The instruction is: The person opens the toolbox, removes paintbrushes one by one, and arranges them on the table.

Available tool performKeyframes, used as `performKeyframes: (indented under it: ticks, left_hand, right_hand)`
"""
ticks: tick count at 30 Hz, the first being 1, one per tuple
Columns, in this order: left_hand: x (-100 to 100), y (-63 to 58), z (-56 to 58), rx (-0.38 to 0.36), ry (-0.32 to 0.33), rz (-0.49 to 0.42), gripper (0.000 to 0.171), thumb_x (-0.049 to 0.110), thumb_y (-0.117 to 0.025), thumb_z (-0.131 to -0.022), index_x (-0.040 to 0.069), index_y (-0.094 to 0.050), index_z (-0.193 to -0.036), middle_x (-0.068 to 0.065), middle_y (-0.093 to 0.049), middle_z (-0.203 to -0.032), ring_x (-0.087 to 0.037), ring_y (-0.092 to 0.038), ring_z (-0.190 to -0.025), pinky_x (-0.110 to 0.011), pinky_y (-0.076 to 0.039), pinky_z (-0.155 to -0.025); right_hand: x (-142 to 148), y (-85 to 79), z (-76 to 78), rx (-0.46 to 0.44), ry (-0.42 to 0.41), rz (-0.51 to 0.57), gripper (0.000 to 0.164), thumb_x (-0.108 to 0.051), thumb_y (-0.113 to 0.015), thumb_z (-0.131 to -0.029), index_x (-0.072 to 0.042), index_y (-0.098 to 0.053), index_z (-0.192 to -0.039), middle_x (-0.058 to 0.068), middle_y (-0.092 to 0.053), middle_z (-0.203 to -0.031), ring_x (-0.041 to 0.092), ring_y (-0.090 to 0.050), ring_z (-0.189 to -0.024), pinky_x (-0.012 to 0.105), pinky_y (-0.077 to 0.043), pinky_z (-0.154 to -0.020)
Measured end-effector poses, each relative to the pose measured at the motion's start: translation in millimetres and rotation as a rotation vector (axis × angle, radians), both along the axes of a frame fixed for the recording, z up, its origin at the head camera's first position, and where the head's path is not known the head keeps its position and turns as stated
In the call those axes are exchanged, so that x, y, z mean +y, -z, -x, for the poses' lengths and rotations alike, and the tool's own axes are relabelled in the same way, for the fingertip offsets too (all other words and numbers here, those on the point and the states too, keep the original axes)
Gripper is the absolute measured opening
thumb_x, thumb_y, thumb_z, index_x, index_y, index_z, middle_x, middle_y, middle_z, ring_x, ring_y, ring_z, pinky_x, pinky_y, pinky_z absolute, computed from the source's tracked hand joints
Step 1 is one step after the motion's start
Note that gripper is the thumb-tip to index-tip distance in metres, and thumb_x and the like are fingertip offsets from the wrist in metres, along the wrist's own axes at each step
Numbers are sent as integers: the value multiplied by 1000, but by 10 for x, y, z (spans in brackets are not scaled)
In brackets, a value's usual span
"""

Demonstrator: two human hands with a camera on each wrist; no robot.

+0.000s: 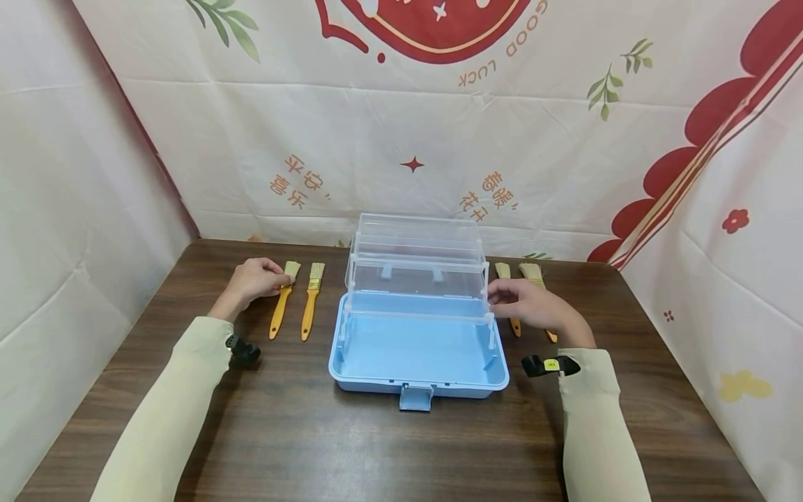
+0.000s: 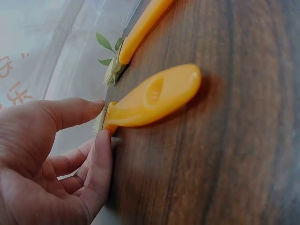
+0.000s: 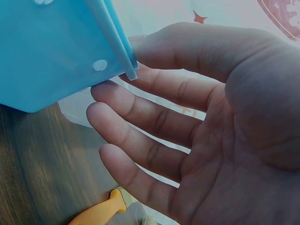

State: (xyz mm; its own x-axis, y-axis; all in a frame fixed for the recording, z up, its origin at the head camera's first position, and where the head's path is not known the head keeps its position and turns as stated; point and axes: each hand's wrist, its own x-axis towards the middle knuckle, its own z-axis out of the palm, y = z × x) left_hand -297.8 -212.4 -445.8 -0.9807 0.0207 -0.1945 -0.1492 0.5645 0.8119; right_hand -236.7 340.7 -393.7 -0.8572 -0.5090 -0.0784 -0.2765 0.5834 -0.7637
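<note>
On the left of the table, my left hand (image 1: 254, 279) pinches a paintbrush (image 1: 279, 314) between thumb and fingers near its bristles. Its yellow handle (image 2: 159, 96) points toward me in the left wrist view. A second paintbrush (image 1: 310, 307) lies just to the right. In the middle sits a light blue plastic storage box (image 1: 414, 352), with its clear lid (image 1: 417, 240) raised at the back and its front latch (image 1: 416, 398) hanging down. At the box's back right side, my right hand (image 1: 533, 303) grips the edge with thumb and index finger; its other fingers extend below.
Two more paintbrushes, one narrower (image 1: 503, 270) and one wider (image 1: 532, 272), lie partly hidden behind the right hand. The dark wood table (image 1: 301, 418) meets a printed cloth (image 1: 376, 139) at the back. Cloth also hangs on both sides.
</note>
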Motion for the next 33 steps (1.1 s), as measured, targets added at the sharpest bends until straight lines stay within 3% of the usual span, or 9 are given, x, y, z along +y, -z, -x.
performKeyframes:
  ticks: [5,12,19,22,26,30,33]
  left_hand:
    - [-35,32,-6,22,-2,8,43,31,-70,-109,-7,-66,-128,-20,-68,-118,-7,-68,-82,-20,-60,-75]
    - [-96,54,-20,-3,-18,-31,44,31,-67,-111,-8,-64,-131,-21,-67,-122,-3,-69,-82,-20,-61,-77]
    - [-47,6,-54,-14,31,-45,53,37,-63,-113,-8,-60,-140,-24,-65,-134,-13,-72,-100,-24,-61,-86]
    - [3,-46,-103,11,75,2,55,41,-61,-113,-6,-59,-143,-24,-65,-135,-23,-71,-109,-31,-60,-93]
    - [32,-137,-199,88,113,126,55,44,-62,-112,-3,-60,-141,-25,-66,-135,-38,-66,-120,-50,-54,-101]
    - [-26,-203,-347,196,143,259,58,47,-63,-111,-2,-61,-141,-27,-65,-142,-46,-60,-132,-62,-47,-108]
    - [-106,-217,-490,275,176,318,61,47,-65,-110,-5,-60,-143,-30,-60,-147,-50,-56,-137,-67,-44,-111]
  right_hand:
    - [-18,8,33,3,-11,-8,22,-10,-71,-106,0,-70,-126,11,-73,-116,28,-66,-102,30,-58,-90]
    - [-26,28,78,6,-17,-29,23,-12,-71,-107,-1,-71,-127,10,-73,-116,27,-66,-103,29,-58,-92]
    - [27,0,11,38,6,-64,23,-13,-71,-107,-3,-72,-127,9,-74,-117,26,-67,-102,29,-58,-91]
    - [77,-27,-56,63,31,-93,23,-15,-72,-107,-5,-72,-128,7,-74,-116,25,-67,-101,29,-58,-90]
    - [166,-56,-153,142,98,-132,25,-20,-74,-107,-8,-74,-129,5,-75,-114,24,-66,-100,31,-58,-88]
    - [312,-53,-275,267,225,-172,32,-26,-76,-107,-9,-73,-133,8,-75,-119,27,-66,-106,31,-56,-89]
    - [434,-45,-390,351,327,-199,40,-31,-76,-107,-7,-70,-137,14,-73,-129,33,-66,-115,42,-57,-94]
